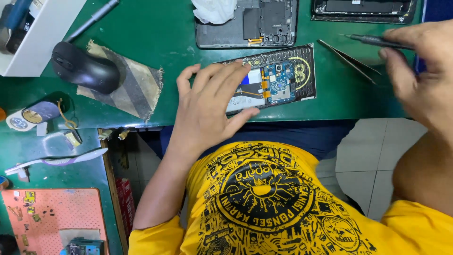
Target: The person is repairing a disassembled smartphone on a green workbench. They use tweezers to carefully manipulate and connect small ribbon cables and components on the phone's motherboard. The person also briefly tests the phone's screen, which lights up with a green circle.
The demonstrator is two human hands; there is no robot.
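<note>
Head view: my left hand (pixel 207 111) lies flat, fingers spread, pinning the opened phone with exposed blue circuit board (pixel 278 82) at the green bench (pixel 155 33) edge. My right hand (pixel 422 78) pinches a slim dark screwdriver (pixel 373 40). Best practice, I judge: steady the phone, tip vertical.

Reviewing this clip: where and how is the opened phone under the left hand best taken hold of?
Probably by its two long edges, pinched from above near the uncovered right end. The opened phone lies flat on the green table with its circuit board facing up, so the edges are the safe surfaces. The left hand already covers its left part; the right hand holds a screwdriver.
</note>
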